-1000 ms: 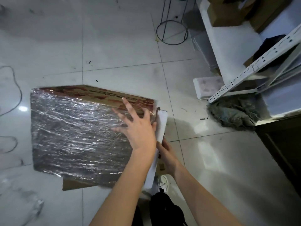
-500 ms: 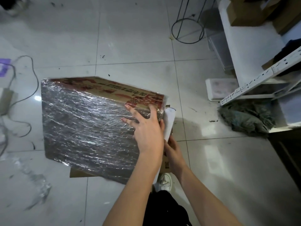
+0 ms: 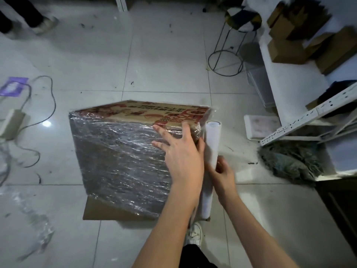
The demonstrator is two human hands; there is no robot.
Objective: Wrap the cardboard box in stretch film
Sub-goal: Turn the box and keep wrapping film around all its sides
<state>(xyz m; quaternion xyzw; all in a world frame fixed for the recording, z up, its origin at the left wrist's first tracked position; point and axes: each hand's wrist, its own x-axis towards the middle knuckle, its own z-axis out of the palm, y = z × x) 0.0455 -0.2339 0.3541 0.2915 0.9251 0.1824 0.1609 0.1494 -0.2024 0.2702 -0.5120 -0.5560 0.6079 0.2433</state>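
Observation:
A large cardboard box (image 3: 123, 157) with red print along its far top edge stands on the tiled floor, its near face covered in shiny stretch film. My left hand (image 3: 181, 153) lies flat with fingers spread on the film at the box's right upper corner. A white roll of stretch film (image 3: 211, 140) stands upright against the box's right edge. My right hand (image 3: 222, 171) grips the roll around its middle from the right. The lower end of the roll reaches down near my white shoe (image 3: 195, 235).
A brown cardboard flap (image 3: 96, 211) sticks out under the box. Crumpled film scraps (image 3: 36, 227) lie at the lower left, cables and an adapter (image 3: 11, 120) at the left. A wire stool (image 3: 228, 55), white shelving (image 3: 280, 78) with boxes and a grey mop head (image 3: 289, 161) stand to the right. Another person's feet (image 3: 40, 26) are at the far left.
The view has shifted, so the box sits further right and lower. More of the roll shows now, standing taller beside the box. My left hand stays pressed on the film.

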